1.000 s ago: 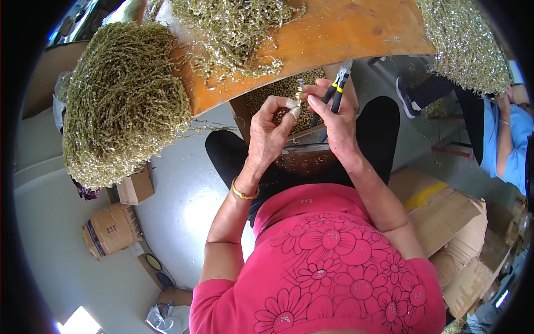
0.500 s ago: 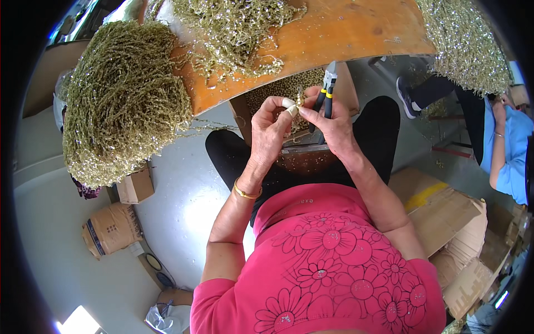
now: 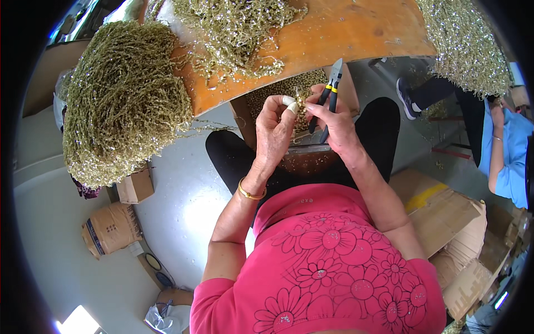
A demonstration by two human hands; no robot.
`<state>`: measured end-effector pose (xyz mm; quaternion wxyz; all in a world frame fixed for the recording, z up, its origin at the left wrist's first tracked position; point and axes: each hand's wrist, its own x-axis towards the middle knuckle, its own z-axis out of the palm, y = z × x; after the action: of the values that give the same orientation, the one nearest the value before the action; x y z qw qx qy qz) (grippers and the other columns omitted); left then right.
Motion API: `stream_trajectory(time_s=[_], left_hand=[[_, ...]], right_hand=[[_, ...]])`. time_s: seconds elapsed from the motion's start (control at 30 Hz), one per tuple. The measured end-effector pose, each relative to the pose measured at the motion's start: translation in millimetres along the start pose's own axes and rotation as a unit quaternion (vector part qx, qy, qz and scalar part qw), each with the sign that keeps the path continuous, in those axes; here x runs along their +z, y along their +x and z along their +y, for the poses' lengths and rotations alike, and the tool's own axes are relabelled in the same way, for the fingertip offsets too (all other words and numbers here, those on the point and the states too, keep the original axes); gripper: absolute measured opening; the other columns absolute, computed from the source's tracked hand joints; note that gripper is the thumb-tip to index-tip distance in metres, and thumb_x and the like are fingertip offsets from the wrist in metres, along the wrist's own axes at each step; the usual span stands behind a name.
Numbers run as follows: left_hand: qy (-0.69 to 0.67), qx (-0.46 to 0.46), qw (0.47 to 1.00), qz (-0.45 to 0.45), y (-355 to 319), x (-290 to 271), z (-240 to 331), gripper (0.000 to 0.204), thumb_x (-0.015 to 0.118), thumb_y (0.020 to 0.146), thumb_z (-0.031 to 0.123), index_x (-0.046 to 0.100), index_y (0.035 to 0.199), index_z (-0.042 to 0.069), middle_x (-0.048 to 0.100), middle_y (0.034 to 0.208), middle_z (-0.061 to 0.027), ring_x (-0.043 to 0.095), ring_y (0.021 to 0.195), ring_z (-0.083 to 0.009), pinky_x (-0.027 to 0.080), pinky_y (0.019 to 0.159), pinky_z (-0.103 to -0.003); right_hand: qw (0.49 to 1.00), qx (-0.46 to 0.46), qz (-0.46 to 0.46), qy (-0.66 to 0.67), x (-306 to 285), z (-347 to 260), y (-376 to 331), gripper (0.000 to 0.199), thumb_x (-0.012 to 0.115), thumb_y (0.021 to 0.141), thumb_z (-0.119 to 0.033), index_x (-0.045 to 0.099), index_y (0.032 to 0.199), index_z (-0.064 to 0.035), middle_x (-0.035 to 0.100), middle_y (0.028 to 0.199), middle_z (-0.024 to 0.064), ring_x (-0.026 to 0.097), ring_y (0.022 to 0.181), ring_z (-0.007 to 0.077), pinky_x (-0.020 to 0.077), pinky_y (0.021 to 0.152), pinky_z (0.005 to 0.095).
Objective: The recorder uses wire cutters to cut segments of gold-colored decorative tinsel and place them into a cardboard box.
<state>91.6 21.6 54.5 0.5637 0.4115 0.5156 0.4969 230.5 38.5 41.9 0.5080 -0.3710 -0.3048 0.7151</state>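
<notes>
Over an open cardboard box (image 3: 241,116) full of small gold beads (image 3: 272,93), my two hands meet near the table edge. My left hand (image 3: 272,133), with white wraps on its thumb and a fingertip, is closed in a pinch on a small gold beaded piece (image 3: 301,100). My right hand (image 3: 340,127) is closed around a pair of cutting pliers (image 3: 334,86) with black and yellow handles, their jaws pointing up and away. Its thumb and a finger come close to the gold piece; whether they grip it too, I cannot tell.
On the orange-brown table (image 3: 345,28) lie a large glittery gold strand bundle (image 3: 125,100) at left and a loose heap (image 3: 231,33). Another bundle (image 3: 464,44) hangs at right, near a person in blue (image 3: 512,150). Flattened cardboard (image 3: 445,222) lies on the right.
The pliers in my right hand have tilted to the right, and that hand has shifted slightly right. My left hand stays nearly in place, still pinching the gold piece.
</notes>
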Motion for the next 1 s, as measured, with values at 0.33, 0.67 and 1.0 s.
stream_trajectory(time_s=[0.33,0.67,1.0], left_hand=[[-0.056,0.005,0.998,-0.03,3,-2,1,0.011,0.05,0.088,0.012,0.053,0.095,0.005,0.053,0.071,0.0025,0.04,0.055,-0.0007,0.03,0.045,-0.015],[-0.301,-0.171,0.933,-0.094,7,-14,-4,0.012,0.046,0.089,0.015,0.053,0.087,0.005,0.051,0.071,0.0007,0.037,0.053,-0.0049,0.028,0.047,-0.017],[-0.379,-0.224,0.896,-0.058,8,-13,-17,0.016,0.046,0.088,0.016,0.055,0.093,0.003,0.045,0.068,0.0023,0.029,0.05,-0.0052,0.028,0.048,-0.019]], right_hand=[[0.975,-0.084,0.032,-0.205,0,4,2,0.032,0.061,0.074,-0.004,0.049,0.104,-0.0037,0.056,0.081,0.0004,0.053,0.068,0.0086,0.0406,0.061,0.0201],[0.991,-0.042,-0.029,-0.124,1,1,-5,0.025,0.06,0.074,-0.002,0.05,0.098,-0.003,0.055,0.081,0.002,0.051,0.072,0.0079,0.0417,0.067,0.0216],[0.915,-0.234,0.056,-0.324,17,20,-7,0.017,0.056,0.078,0.001,0.049,0.093,-0.0048,0.054,0.083,0.002,0.053,0.076,0.009,0.0443,0.071,0.0235]])
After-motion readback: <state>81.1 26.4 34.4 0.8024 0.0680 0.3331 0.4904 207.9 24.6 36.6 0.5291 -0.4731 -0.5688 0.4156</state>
